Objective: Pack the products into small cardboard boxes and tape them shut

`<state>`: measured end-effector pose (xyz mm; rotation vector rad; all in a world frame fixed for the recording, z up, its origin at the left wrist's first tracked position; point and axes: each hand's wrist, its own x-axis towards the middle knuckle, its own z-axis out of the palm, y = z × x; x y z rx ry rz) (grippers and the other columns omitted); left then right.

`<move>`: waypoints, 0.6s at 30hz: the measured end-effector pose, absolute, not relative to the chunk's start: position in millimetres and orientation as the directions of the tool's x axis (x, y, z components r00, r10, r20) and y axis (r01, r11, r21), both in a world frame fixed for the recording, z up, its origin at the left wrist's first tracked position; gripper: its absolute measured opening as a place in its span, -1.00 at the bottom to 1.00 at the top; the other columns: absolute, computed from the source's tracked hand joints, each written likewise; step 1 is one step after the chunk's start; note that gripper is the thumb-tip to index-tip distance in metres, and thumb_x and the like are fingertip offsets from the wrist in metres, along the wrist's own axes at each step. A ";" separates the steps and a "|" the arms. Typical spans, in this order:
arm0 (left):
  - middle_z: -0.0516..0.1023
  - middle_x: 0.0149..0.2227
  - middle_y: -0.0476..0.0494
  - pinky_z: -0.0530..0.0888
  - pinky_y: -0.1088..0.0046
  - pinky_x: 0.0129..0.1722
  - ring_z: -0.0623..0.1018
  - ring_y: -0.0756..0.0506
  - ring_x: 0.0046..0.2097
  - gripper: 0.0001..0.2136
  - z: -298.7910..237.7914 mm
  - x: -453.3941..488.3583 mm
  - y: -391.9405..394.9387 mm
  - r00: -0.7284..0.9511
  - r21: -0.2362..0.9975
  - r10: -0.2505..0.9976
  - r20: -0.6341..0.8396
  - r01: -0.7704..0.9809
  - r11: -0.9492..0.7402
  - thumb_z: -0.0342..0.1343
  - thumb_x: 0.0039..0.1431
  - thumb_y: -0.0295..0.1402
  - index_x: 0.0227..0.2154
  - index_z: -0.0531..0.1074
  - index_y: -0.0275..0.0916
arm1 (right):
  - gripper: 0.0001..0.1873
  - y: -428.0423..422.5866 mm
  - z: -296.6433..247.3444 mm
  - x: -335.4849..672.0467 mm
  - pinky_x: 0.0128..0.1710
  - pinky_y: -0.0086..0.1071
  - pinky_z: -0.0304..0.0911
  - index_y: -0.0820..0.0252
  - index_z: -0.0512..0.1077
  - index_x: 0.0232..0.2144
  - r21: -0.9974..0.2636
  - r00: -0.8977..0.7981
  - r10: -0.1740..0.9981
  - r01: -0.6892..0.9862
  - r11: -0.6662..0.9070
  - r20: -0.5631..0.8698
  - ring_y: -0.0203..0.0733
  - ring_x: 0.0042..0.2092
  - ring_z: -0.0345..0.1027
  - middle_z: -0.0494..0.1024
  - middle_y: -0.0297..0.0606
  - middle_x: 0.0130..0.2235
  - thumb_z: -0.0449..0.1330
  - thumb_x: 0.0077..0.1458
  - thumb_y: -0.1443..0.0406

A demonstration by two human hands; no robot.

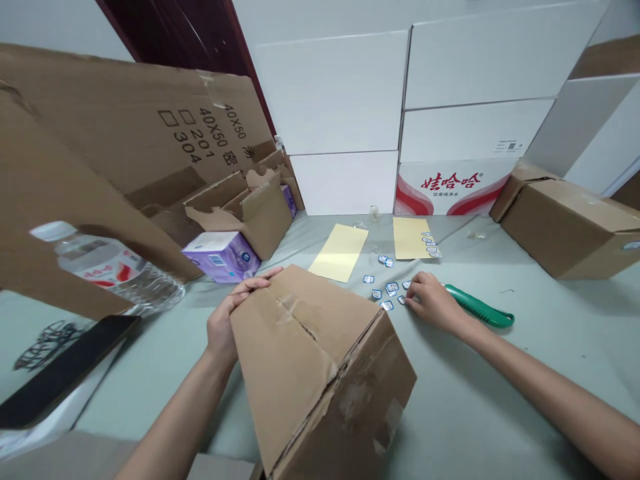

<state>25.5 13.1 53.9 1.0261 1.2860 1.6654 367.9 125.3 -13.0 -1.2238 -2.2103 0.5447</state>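
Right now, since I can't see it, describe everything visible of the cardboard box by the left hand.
The brown corrugated cardboard box stands tilted, a seam crossing its creased, scuffed face, with tape scraps near the lower corner. The left hand grips its upper edge; its lower end seems to rest on the green table.

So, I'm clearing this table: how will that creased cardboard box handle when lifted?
The cardboard box is probably light for its size: the left hand seems to steady it alone. Its creased, torn surface looks soft, so it may buckle if squeezed there. Resting tilted on an edge, it could tip easily.
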 end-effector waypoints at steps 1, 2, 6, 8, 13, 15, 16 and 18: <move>0.65 -0.04 -0.15 0.15 0.02 0.28 0.39 -0.40 0.21 -0.83 53.4 25.3 13.2 -0.371 0.977 0.919 0.134 -0.107 -0.186 0.12 -0.06 -0.27 -0.49 0.55 -0.22 | -0.80 124.4 -10.6 366.5 -0.14 -0.11 0.29 0.16 0.42 -0.54 -0.603 -0.437 0.855 0.613 0.511 0.280 0.01 -0.18 0.37 0.47 -0.10 -0.30 0.22 0.07 0.23; 0.65 -0.05 -0.15 0.17 0.03 0.27 0.39 -0.40 0.20 -0.83 52.7 25.0 13.5 -0.373 0.976 0.918 0.133 -0.113 -0.187 0.11 -0.05 -0.26 -0.49 0.55 -0.22 | -0.78 121.9 -4.6 365.9 -0.15 -0.12 0.31 0.15 0.41 -0.54 -0.624 -0.439 0.848 0.582 0.521 0.298 0.00 -0.18 0.38 0.47 -0.11 -0.29 0.19 0.11 0.21; 0.66 -0.07 -0.17 0.22 0.01 0.24 0.42 -0.41 0.18 -0.83 48.4 22.6 17.6 -0.396 0.971 0.910 0.123 -0.141 -0.192 0.10 -0.11 -0.27 -0.51 0.55 -0.21 | -0.74 86.3 46.0 366.6 -0.15 -0.17 0.35 0.09 0.36 -0.43 -0.696 -0.417 0.806 0.421 0.581 0.420 -0.02 -0.08 0.40 0.47 -0.11 -0.14 0.07 0.25 0.11; 0.66 -0.08 -0.20 0.23 -0.02 0.23 0.43 -0.43 0.18 -0.82 46.4 21.6 20.0 -0.412 0.968 0.903 0.123 -0.152 -0.201 0.09 -0.17 -0.27 -0.53 0.54 -0.22 | -0.81 54.5 72.1 362.9 -0.10 -0.15 0.36 0.03 0.37 -0.41 -0.709 -0.391 0.762 0.303 0.636 0.517 0.02 0.01 0.37 0.43 -0.12 -0.08 0.11 0.25 0.16; 0.65 -0.06 -0.25 0.26 -0.04 0.20 0.46 -0.44 0.15 -0.81 44.6 22.4 20.7 -0.420 0.963 0.899 0.125 -0.167 -0.212 0.07 -0.16 -0.28 -0.53 0.53 -0.24 | -0.90 -6.7 93.6 333.2 0.21 0.14 0.13 -0.02 0.38 -0.36 -0.503 -0.460 0.553 0.238 0.831 0.695 0.21 0.28 0.09 0.22 -0.20 0.26 0.20 0.13 0.34; 0.65 -0.06 -0.26 0.26 -0.04 0.20 0.46 -0.44 0.15 -0.80 44.6 23.0 19.7 -0.411 0.962 0.903 0.126 -0.171 -0.212 0.07 -0.16 -0.28 -0.52 0.54 -0.25 | -0.88 -12.3 91.0 322.2 0.23 0.22 0.07 0.01 0.33 -0.36 -0.450 -0.465 0.518 0.257 0.855 0.718 0.26 0.32 -0.01 0.13 -0.23 0.33 0.21 0.12 0.35; 0.65 -0.06 -0.26 0.25 -0.03 0.21 0.46 -0.44 0.15 -0.80 44.5 23.2 19.4 -0.407 0.962 0.904 0.126 -0.174 -0.212 0.07 -0.16 -0.28 -0.52 0.54 -0.25 | -0.87 -12.5 89.5 318.8 0.22 0.25 0.06 0.02 0.31 -0.36 -0.434 -0.465 0.509 0.267 0.861 0.724 0.28 0.33 -0.03 0.10 -0.22 0.34 0.21 0.11 0.34; 0.65 -0.06 -0.26 0.24 -0.03 0.22 0.45 -0.44 0.16 -0.80 44.2 23.1 19.2 -0.406 0.961 0.905 0.125 -0.179 -0.213 0.07 -0.17 -0.28 -0.53 0.55 -0.24 | -0.84 -11.0 86.8 315.9 0.20 0.27 0.09 0.02 0.28 -0.34 -0.424 -0.477 0.507 0.278 0.862 0.718 0.30 0.33 -0.02 0.08 -0.17 0.34 0.24 0.12 0.28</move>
